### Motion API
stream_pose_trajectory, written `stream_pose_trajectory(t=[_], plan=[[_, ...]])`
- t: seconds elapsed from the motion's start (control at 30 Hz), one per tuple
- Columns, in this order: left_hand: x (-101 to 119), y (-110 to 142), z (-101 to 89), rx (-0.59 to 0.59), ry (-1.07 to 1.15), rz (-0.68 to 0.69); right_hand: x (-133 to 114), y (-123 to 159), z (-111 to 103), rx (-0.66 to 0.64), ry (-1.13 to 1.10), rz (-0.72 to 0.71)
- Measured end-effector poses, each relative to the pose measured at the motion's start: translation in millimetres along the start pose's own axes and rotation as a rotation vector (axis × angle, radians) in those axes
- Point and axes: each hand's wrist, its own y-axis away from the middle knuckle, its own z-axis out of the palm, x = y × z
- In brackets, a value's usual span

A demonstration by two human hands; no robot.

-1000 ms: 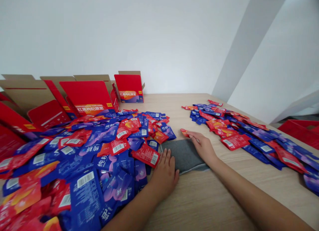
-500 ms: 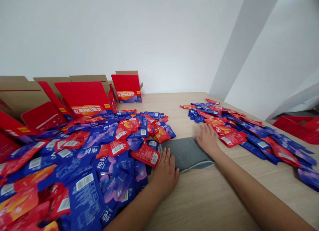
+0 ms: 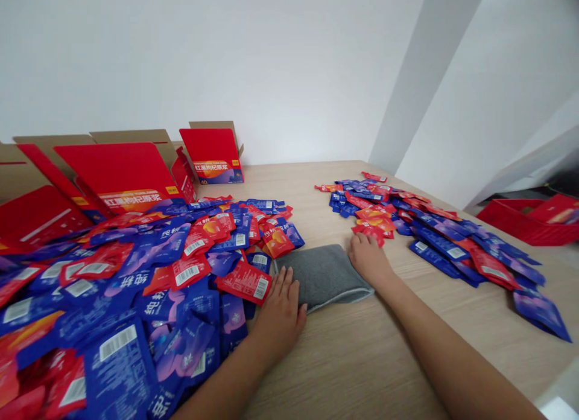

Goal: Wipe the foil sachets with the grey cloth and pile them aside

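A grey cloth pouch [image 3: 323, 276] lies flat on the table between my hands, its near edge slightly parted. My left hand [image 3: 281, 308] rests on the pouch's left edge, fingers stretched out and holding nothing. Just beyond the pouch's right corner, my right hand [image 3: 368, 260] has its fingers curled on a red sachet [image 3: 370, 232], which is partly hidden by the fingertips. Blue and red sachets [image 3: 248, 281] heap up against my left hand. Another spread of sachets [image 3: 434, 221] lies to the right of my right hand.
Open red cartons [image 3: 122, 172] stand behind the left heap, with a smaller-looking red carton [image 3: 212, 157] near the back wall. The wooden table [image 3: 357, 353] runs to the wall. A red box [image 3: 525, 221] sits beyond the table's right edge.
My right hand has come off the pouch's top and curled onto a red sachet, which has shifted left from the right-hand spread. My left hand stays on the pouch. The view has turned slightly right.
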Motion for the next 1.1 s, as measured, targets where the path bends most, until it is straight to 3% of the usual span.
stream_pose_trajectory(t=[0.07, 0.13, 0.33, 0.43, 0.5, 0.57, 0.63, 0.73, 0.83, 0.93, 1.1], plan=[[0, 0, -1.1, 0.004, -0.002, 0.005, -6, 1, -5, -0.005, -0.082, -0.095], [1, 0, -2.0, 0.001, -0.002, 0.005, -4, 0, -8, 0.046, -0.216, -0.104], [3, 0, -4.5, -0.026, 0.005, -0.015, 33, -15, -7, 0.372, -0.926, 0.291], [2, 0, -4.3, -0.026, 0.014, -0.006, 26, -16, -7, 0.339, -1.327, 0.384], [2, 1, -3.5, -0.012, 0.026, -0.007, 7, -11, -10, 0.222, -1.472, 0.298], [2, 1, -2.9, 0.0, 0.038, -0.015, -17, -1, -16, 0.065, -1.385, 0.132], [3, 0, -3.1, -0.004, 0.047, -0.025, -40, 11, -22, -0.067, -1.083, -0.063], [4, 0, -3.9, -0.021, 0.058, -0.03, -65, 29, -29, -0.105, -0.607, -0.333], [4, 0, -3.2, -0.008, 0.075, -0.025, -79, 42, -24, -0.105, -0.454, -0.538], [3, 1, -1.6, 0.008, 0.073, -0.017, -85, 48, -10, -0.15, -0.374, -0.608], [4, 0, -1.6, -0.013, 0.037, -0.014, -76, 38, 12, -0.108, -0.285, -0.482]])
